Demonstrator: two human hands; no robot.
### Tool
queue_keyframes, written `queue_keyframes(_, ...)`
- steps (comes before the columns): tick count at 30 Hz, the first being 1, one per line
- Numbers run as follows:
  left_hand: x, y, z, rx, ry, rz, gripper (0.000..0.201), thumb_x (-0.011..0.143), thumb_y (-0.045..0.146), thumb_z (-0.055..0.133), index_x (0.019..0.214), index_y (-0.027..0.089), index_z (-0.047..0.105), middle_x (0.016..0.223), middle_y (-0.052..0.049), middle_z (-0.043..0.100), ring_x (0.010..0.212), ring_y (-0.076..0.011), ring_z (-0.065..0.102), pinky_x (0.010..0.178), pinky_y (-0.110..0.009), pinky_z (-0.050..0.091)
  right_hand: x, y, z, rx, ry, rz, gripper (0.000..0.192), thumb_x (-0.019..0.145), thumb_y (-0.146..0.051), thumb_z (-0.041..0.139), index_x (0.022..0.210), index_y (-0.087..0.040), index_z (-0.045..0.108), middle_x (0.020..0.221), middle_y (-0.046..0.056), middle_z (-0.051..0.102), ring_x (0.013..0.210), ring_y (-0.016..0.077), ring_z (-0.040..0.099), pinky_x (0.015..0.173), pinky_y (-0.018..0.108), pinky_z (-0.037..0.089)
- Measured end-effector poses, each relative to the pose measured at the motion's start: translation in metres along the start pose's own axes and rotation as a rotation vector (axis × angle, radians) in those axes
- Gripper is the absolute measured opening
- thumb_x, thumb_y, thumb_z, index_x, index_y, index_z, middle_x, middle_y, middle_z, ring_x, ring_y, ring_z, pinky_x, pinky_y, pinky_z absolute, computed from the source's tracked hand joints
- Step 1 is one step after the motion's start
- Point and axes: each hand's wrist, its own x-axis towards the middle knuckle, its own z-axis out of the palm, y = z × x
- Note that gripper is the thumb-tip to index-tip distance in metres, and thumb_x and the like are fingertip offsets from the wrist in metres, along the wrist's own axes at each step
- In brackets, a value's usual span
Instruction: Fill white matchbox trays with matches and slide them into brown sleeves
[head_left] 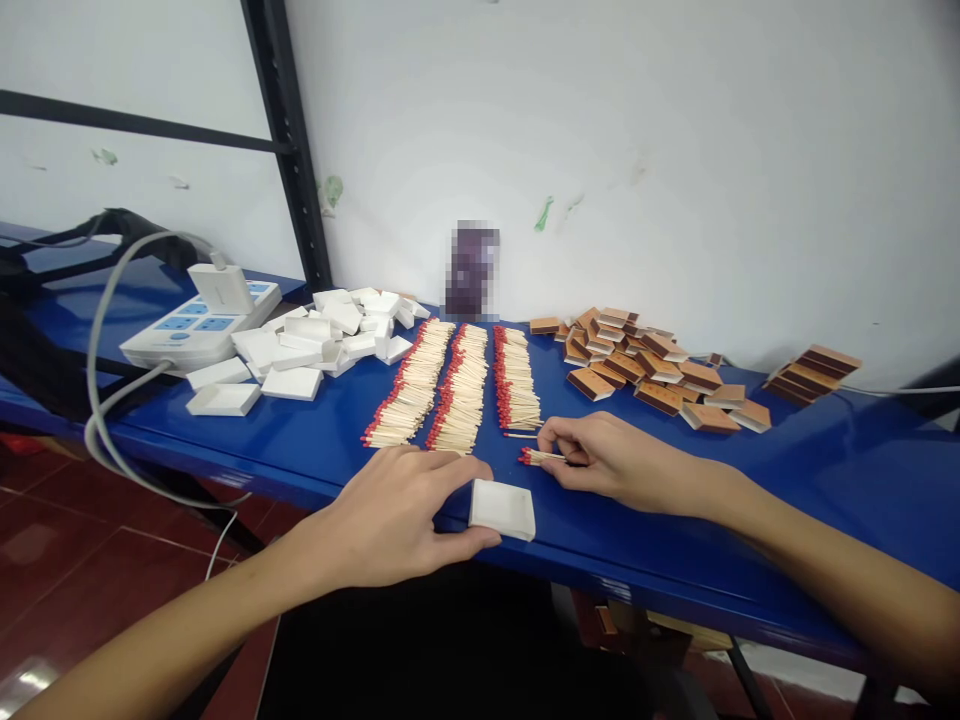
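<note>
My left hand (pixel 397 515) grips a small white matchbox tray (pixel 503 508) between thumb and forefinger at the blue table's front edge. My right hand (pixel 600 455) pinches a small bundle of red-tipped matches (pixel 538 457) lying on the table, just right of the tray. Three long rows of matches (pixel 461 385) lie behind both hands, heads pointing left.
A heap of white inner trays (pixel 322 345) lies at the back left beside a white power strip (pixel 199 325) with grey cables. Brown matchbox sleeves (pixel 645 370) are piled at the back right, with a separate stack (pixel 814 372) further right. The blue table (pixel 300 445) stands against a white wall.
</note>
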Motion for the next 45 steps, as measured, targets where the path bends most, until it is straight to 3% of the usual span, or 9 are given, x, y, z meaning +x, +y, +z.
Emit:
queue_keyframes(5, 0.001, 0.001, 0.0, -0.006, -0.008, -0.024, 0.035, 0.089, 0.048, 0.061, 0.115, 0.023, 0.06, 0.071, 0.003, 0.057, 0.065, -0.0168, 0.057, 0.06, -0.027, 0.032, 0.001, -0.001, 0.002, 0.03, 0.035, -0.042, 0.025, 0.096, -0.041, 0.048, 0.081, -0.02, 0.051, 0.056, -0.008, 0.036, 0.051, 0.0102, 0.034, 0.052, 0.024, 0.025)
queue_keyframes(9, 0.002, 0.004, 0.001, -0.01, 0.001, -0.089, 0.035, 0.089, 0.049, 0.06, 0.113, 0.024, 0.06, 0.07, 0.003, 0.058, 0.063, -0.0173, 0.056, 0.059, -0.027, 0.03, 0.0, -0.016, 0.002, 0.077, 0.088, -0.085, 0.022, 0.093, -0.037, 0.051, 0.078, -0.02, 0.051, 0.057, -0.008, 0.031, 0.05, 0.0089, 0.029, 0.051, 0.023, 0.024)
queue_keyframes(13, 0.002, 0.005, 0.002, -0.03, 0.006, -0.125, 0.033, 0.087, 0.05, 0.063, 0.111, 0.027, 0.061, 0.072, 0.004, 0.061, 0.065, -0.018, 0.057, 0.06, -0.028, 0.031, 0.0, -0.039, 0.004, 0.063, -0.021, -0.142, 0.013, 0.09, -0.031, 0.057, 0.083, -0.02, 0.059, 0.057, -0.007, 0.04, 0.05, 0.0083, 0.034, 0.05, 0.023, 0.025)
queue_keyframes(21, 0.001, 0.002, 0.004, -0.025, 0.031, -0.07, 0.033, 0.087, 0.05, 0.063, 0.108, 0.025, 0.06, 0.069, 0.004, 0.059, 0.064, -0.0174, 0.059, 0.057, -0.028, 0.032, 0.005, -0.056, -0.002, 0.119, -0.141, -0.066, 0.031, 0.094, -0.044, 0.054, 0.078, -0.022, 0.068, 0.059, -0.003, 0.055, 0.051, 0.0095, 0.042, 0.05, 0.025, 0.029)
queue_keyframes(27, 0.001, 0.001, 0.004, -0.086, 0.045, -0.072, 0.035, 0.086, 0.048, 0.066, 0.111, 0.026, 0.058, 0.076, 0.004, 0.06, 0.067, -0.0166, 0.058, 0.06, -0.027, 0.035, -0.004, -0.035, -0.016, -0.051, -0.017, -0.033, 0.025, 0.093, -0.043, 0.054, 0.094, -0.025, 0.071, 0.061, -0.002, 0.056, 0.052, 0.011, 0.046, 0.052, 0.025, 0.032)
queue_keyframes(30, 0.0, 0.0, 0.004, -0.173, 0.075, -0.055, 0.034, 0.085, 0.04, 0.07, 0.113, 0.027, 0.055, 0.085, 0.003, 0.059, 0.075, -0.0156, 0.057, 0.064, -0.026, 0.038, -0.006, -0.016, -0.014, -0.158, 0.097, 0.002, 0.025, 0.09, -0.044, 0.058, 0.1, -0.024, 0.068, 0.073, 0.001, 0.062, 0.065, 0.0152, 0.055, 0.06, 0.027, 0.037)
queue_keyframes(33, -0.002, -0.001, 0.004, -0.223, 0.103, -0.041, 0.033, 0.085, 0.033, 0.071, 0.113, 0.027, 0.054, 0.09, 0.003, 0.057, 0.076, -0.0143, 0.055, 0.068, -0.026, 0.04, -0.006, -0.005, -0.009, -0.163, 0.039, 0.029, 0.022, 0.091, -0.042, 0.055, 0.095, -0.023, 0.066, 0.083, 0.004, 0.065, 0.073, 0.0176, 0.058, 0.063, 0.028, 0.039)
queue_keyframes(38, -0.001, -0.001, 0.005, -0.172, 0.092, -0.062, 0.034, 0.086, 0.041, 0.068, 0.113, 0.025, 0.055, 0.089, 0.002, 0.057, 0.077, -0.0157, 0.056, 0.066, -0.027, 0.04, -0.003, -0.008, -0.007, -0.181, -0.032, 0.044, 0.018, 0.092, -0.031, 0.048, 0.081, -0.022, 0.057, 0.077, 0.003, 0.063, 0.067, 0.0167, 0.054, 0.057, 0.028, 0.034)
queue_keyframes(45, 0.0, 0.001, 0.006, -0.119, 0.075, -0.083, 0.035, 0.084, 0.043, 0.069, 0.111, 0.024, 0.057, 0.085, 0.003, 0.057, 0.075, -0.0164, 0.056, 0.063, -0.027, 0.038, 0.001, -0.005, -0.008, -0.233, -0.096, -0.004, 0.011, 0.089, -0.028, 0.051, 0.079, -0.022, 0.054, 0.077, 0.001, 0.061, 0.066, 0.016, 0.052, 0.057, 0.027, 0.033)
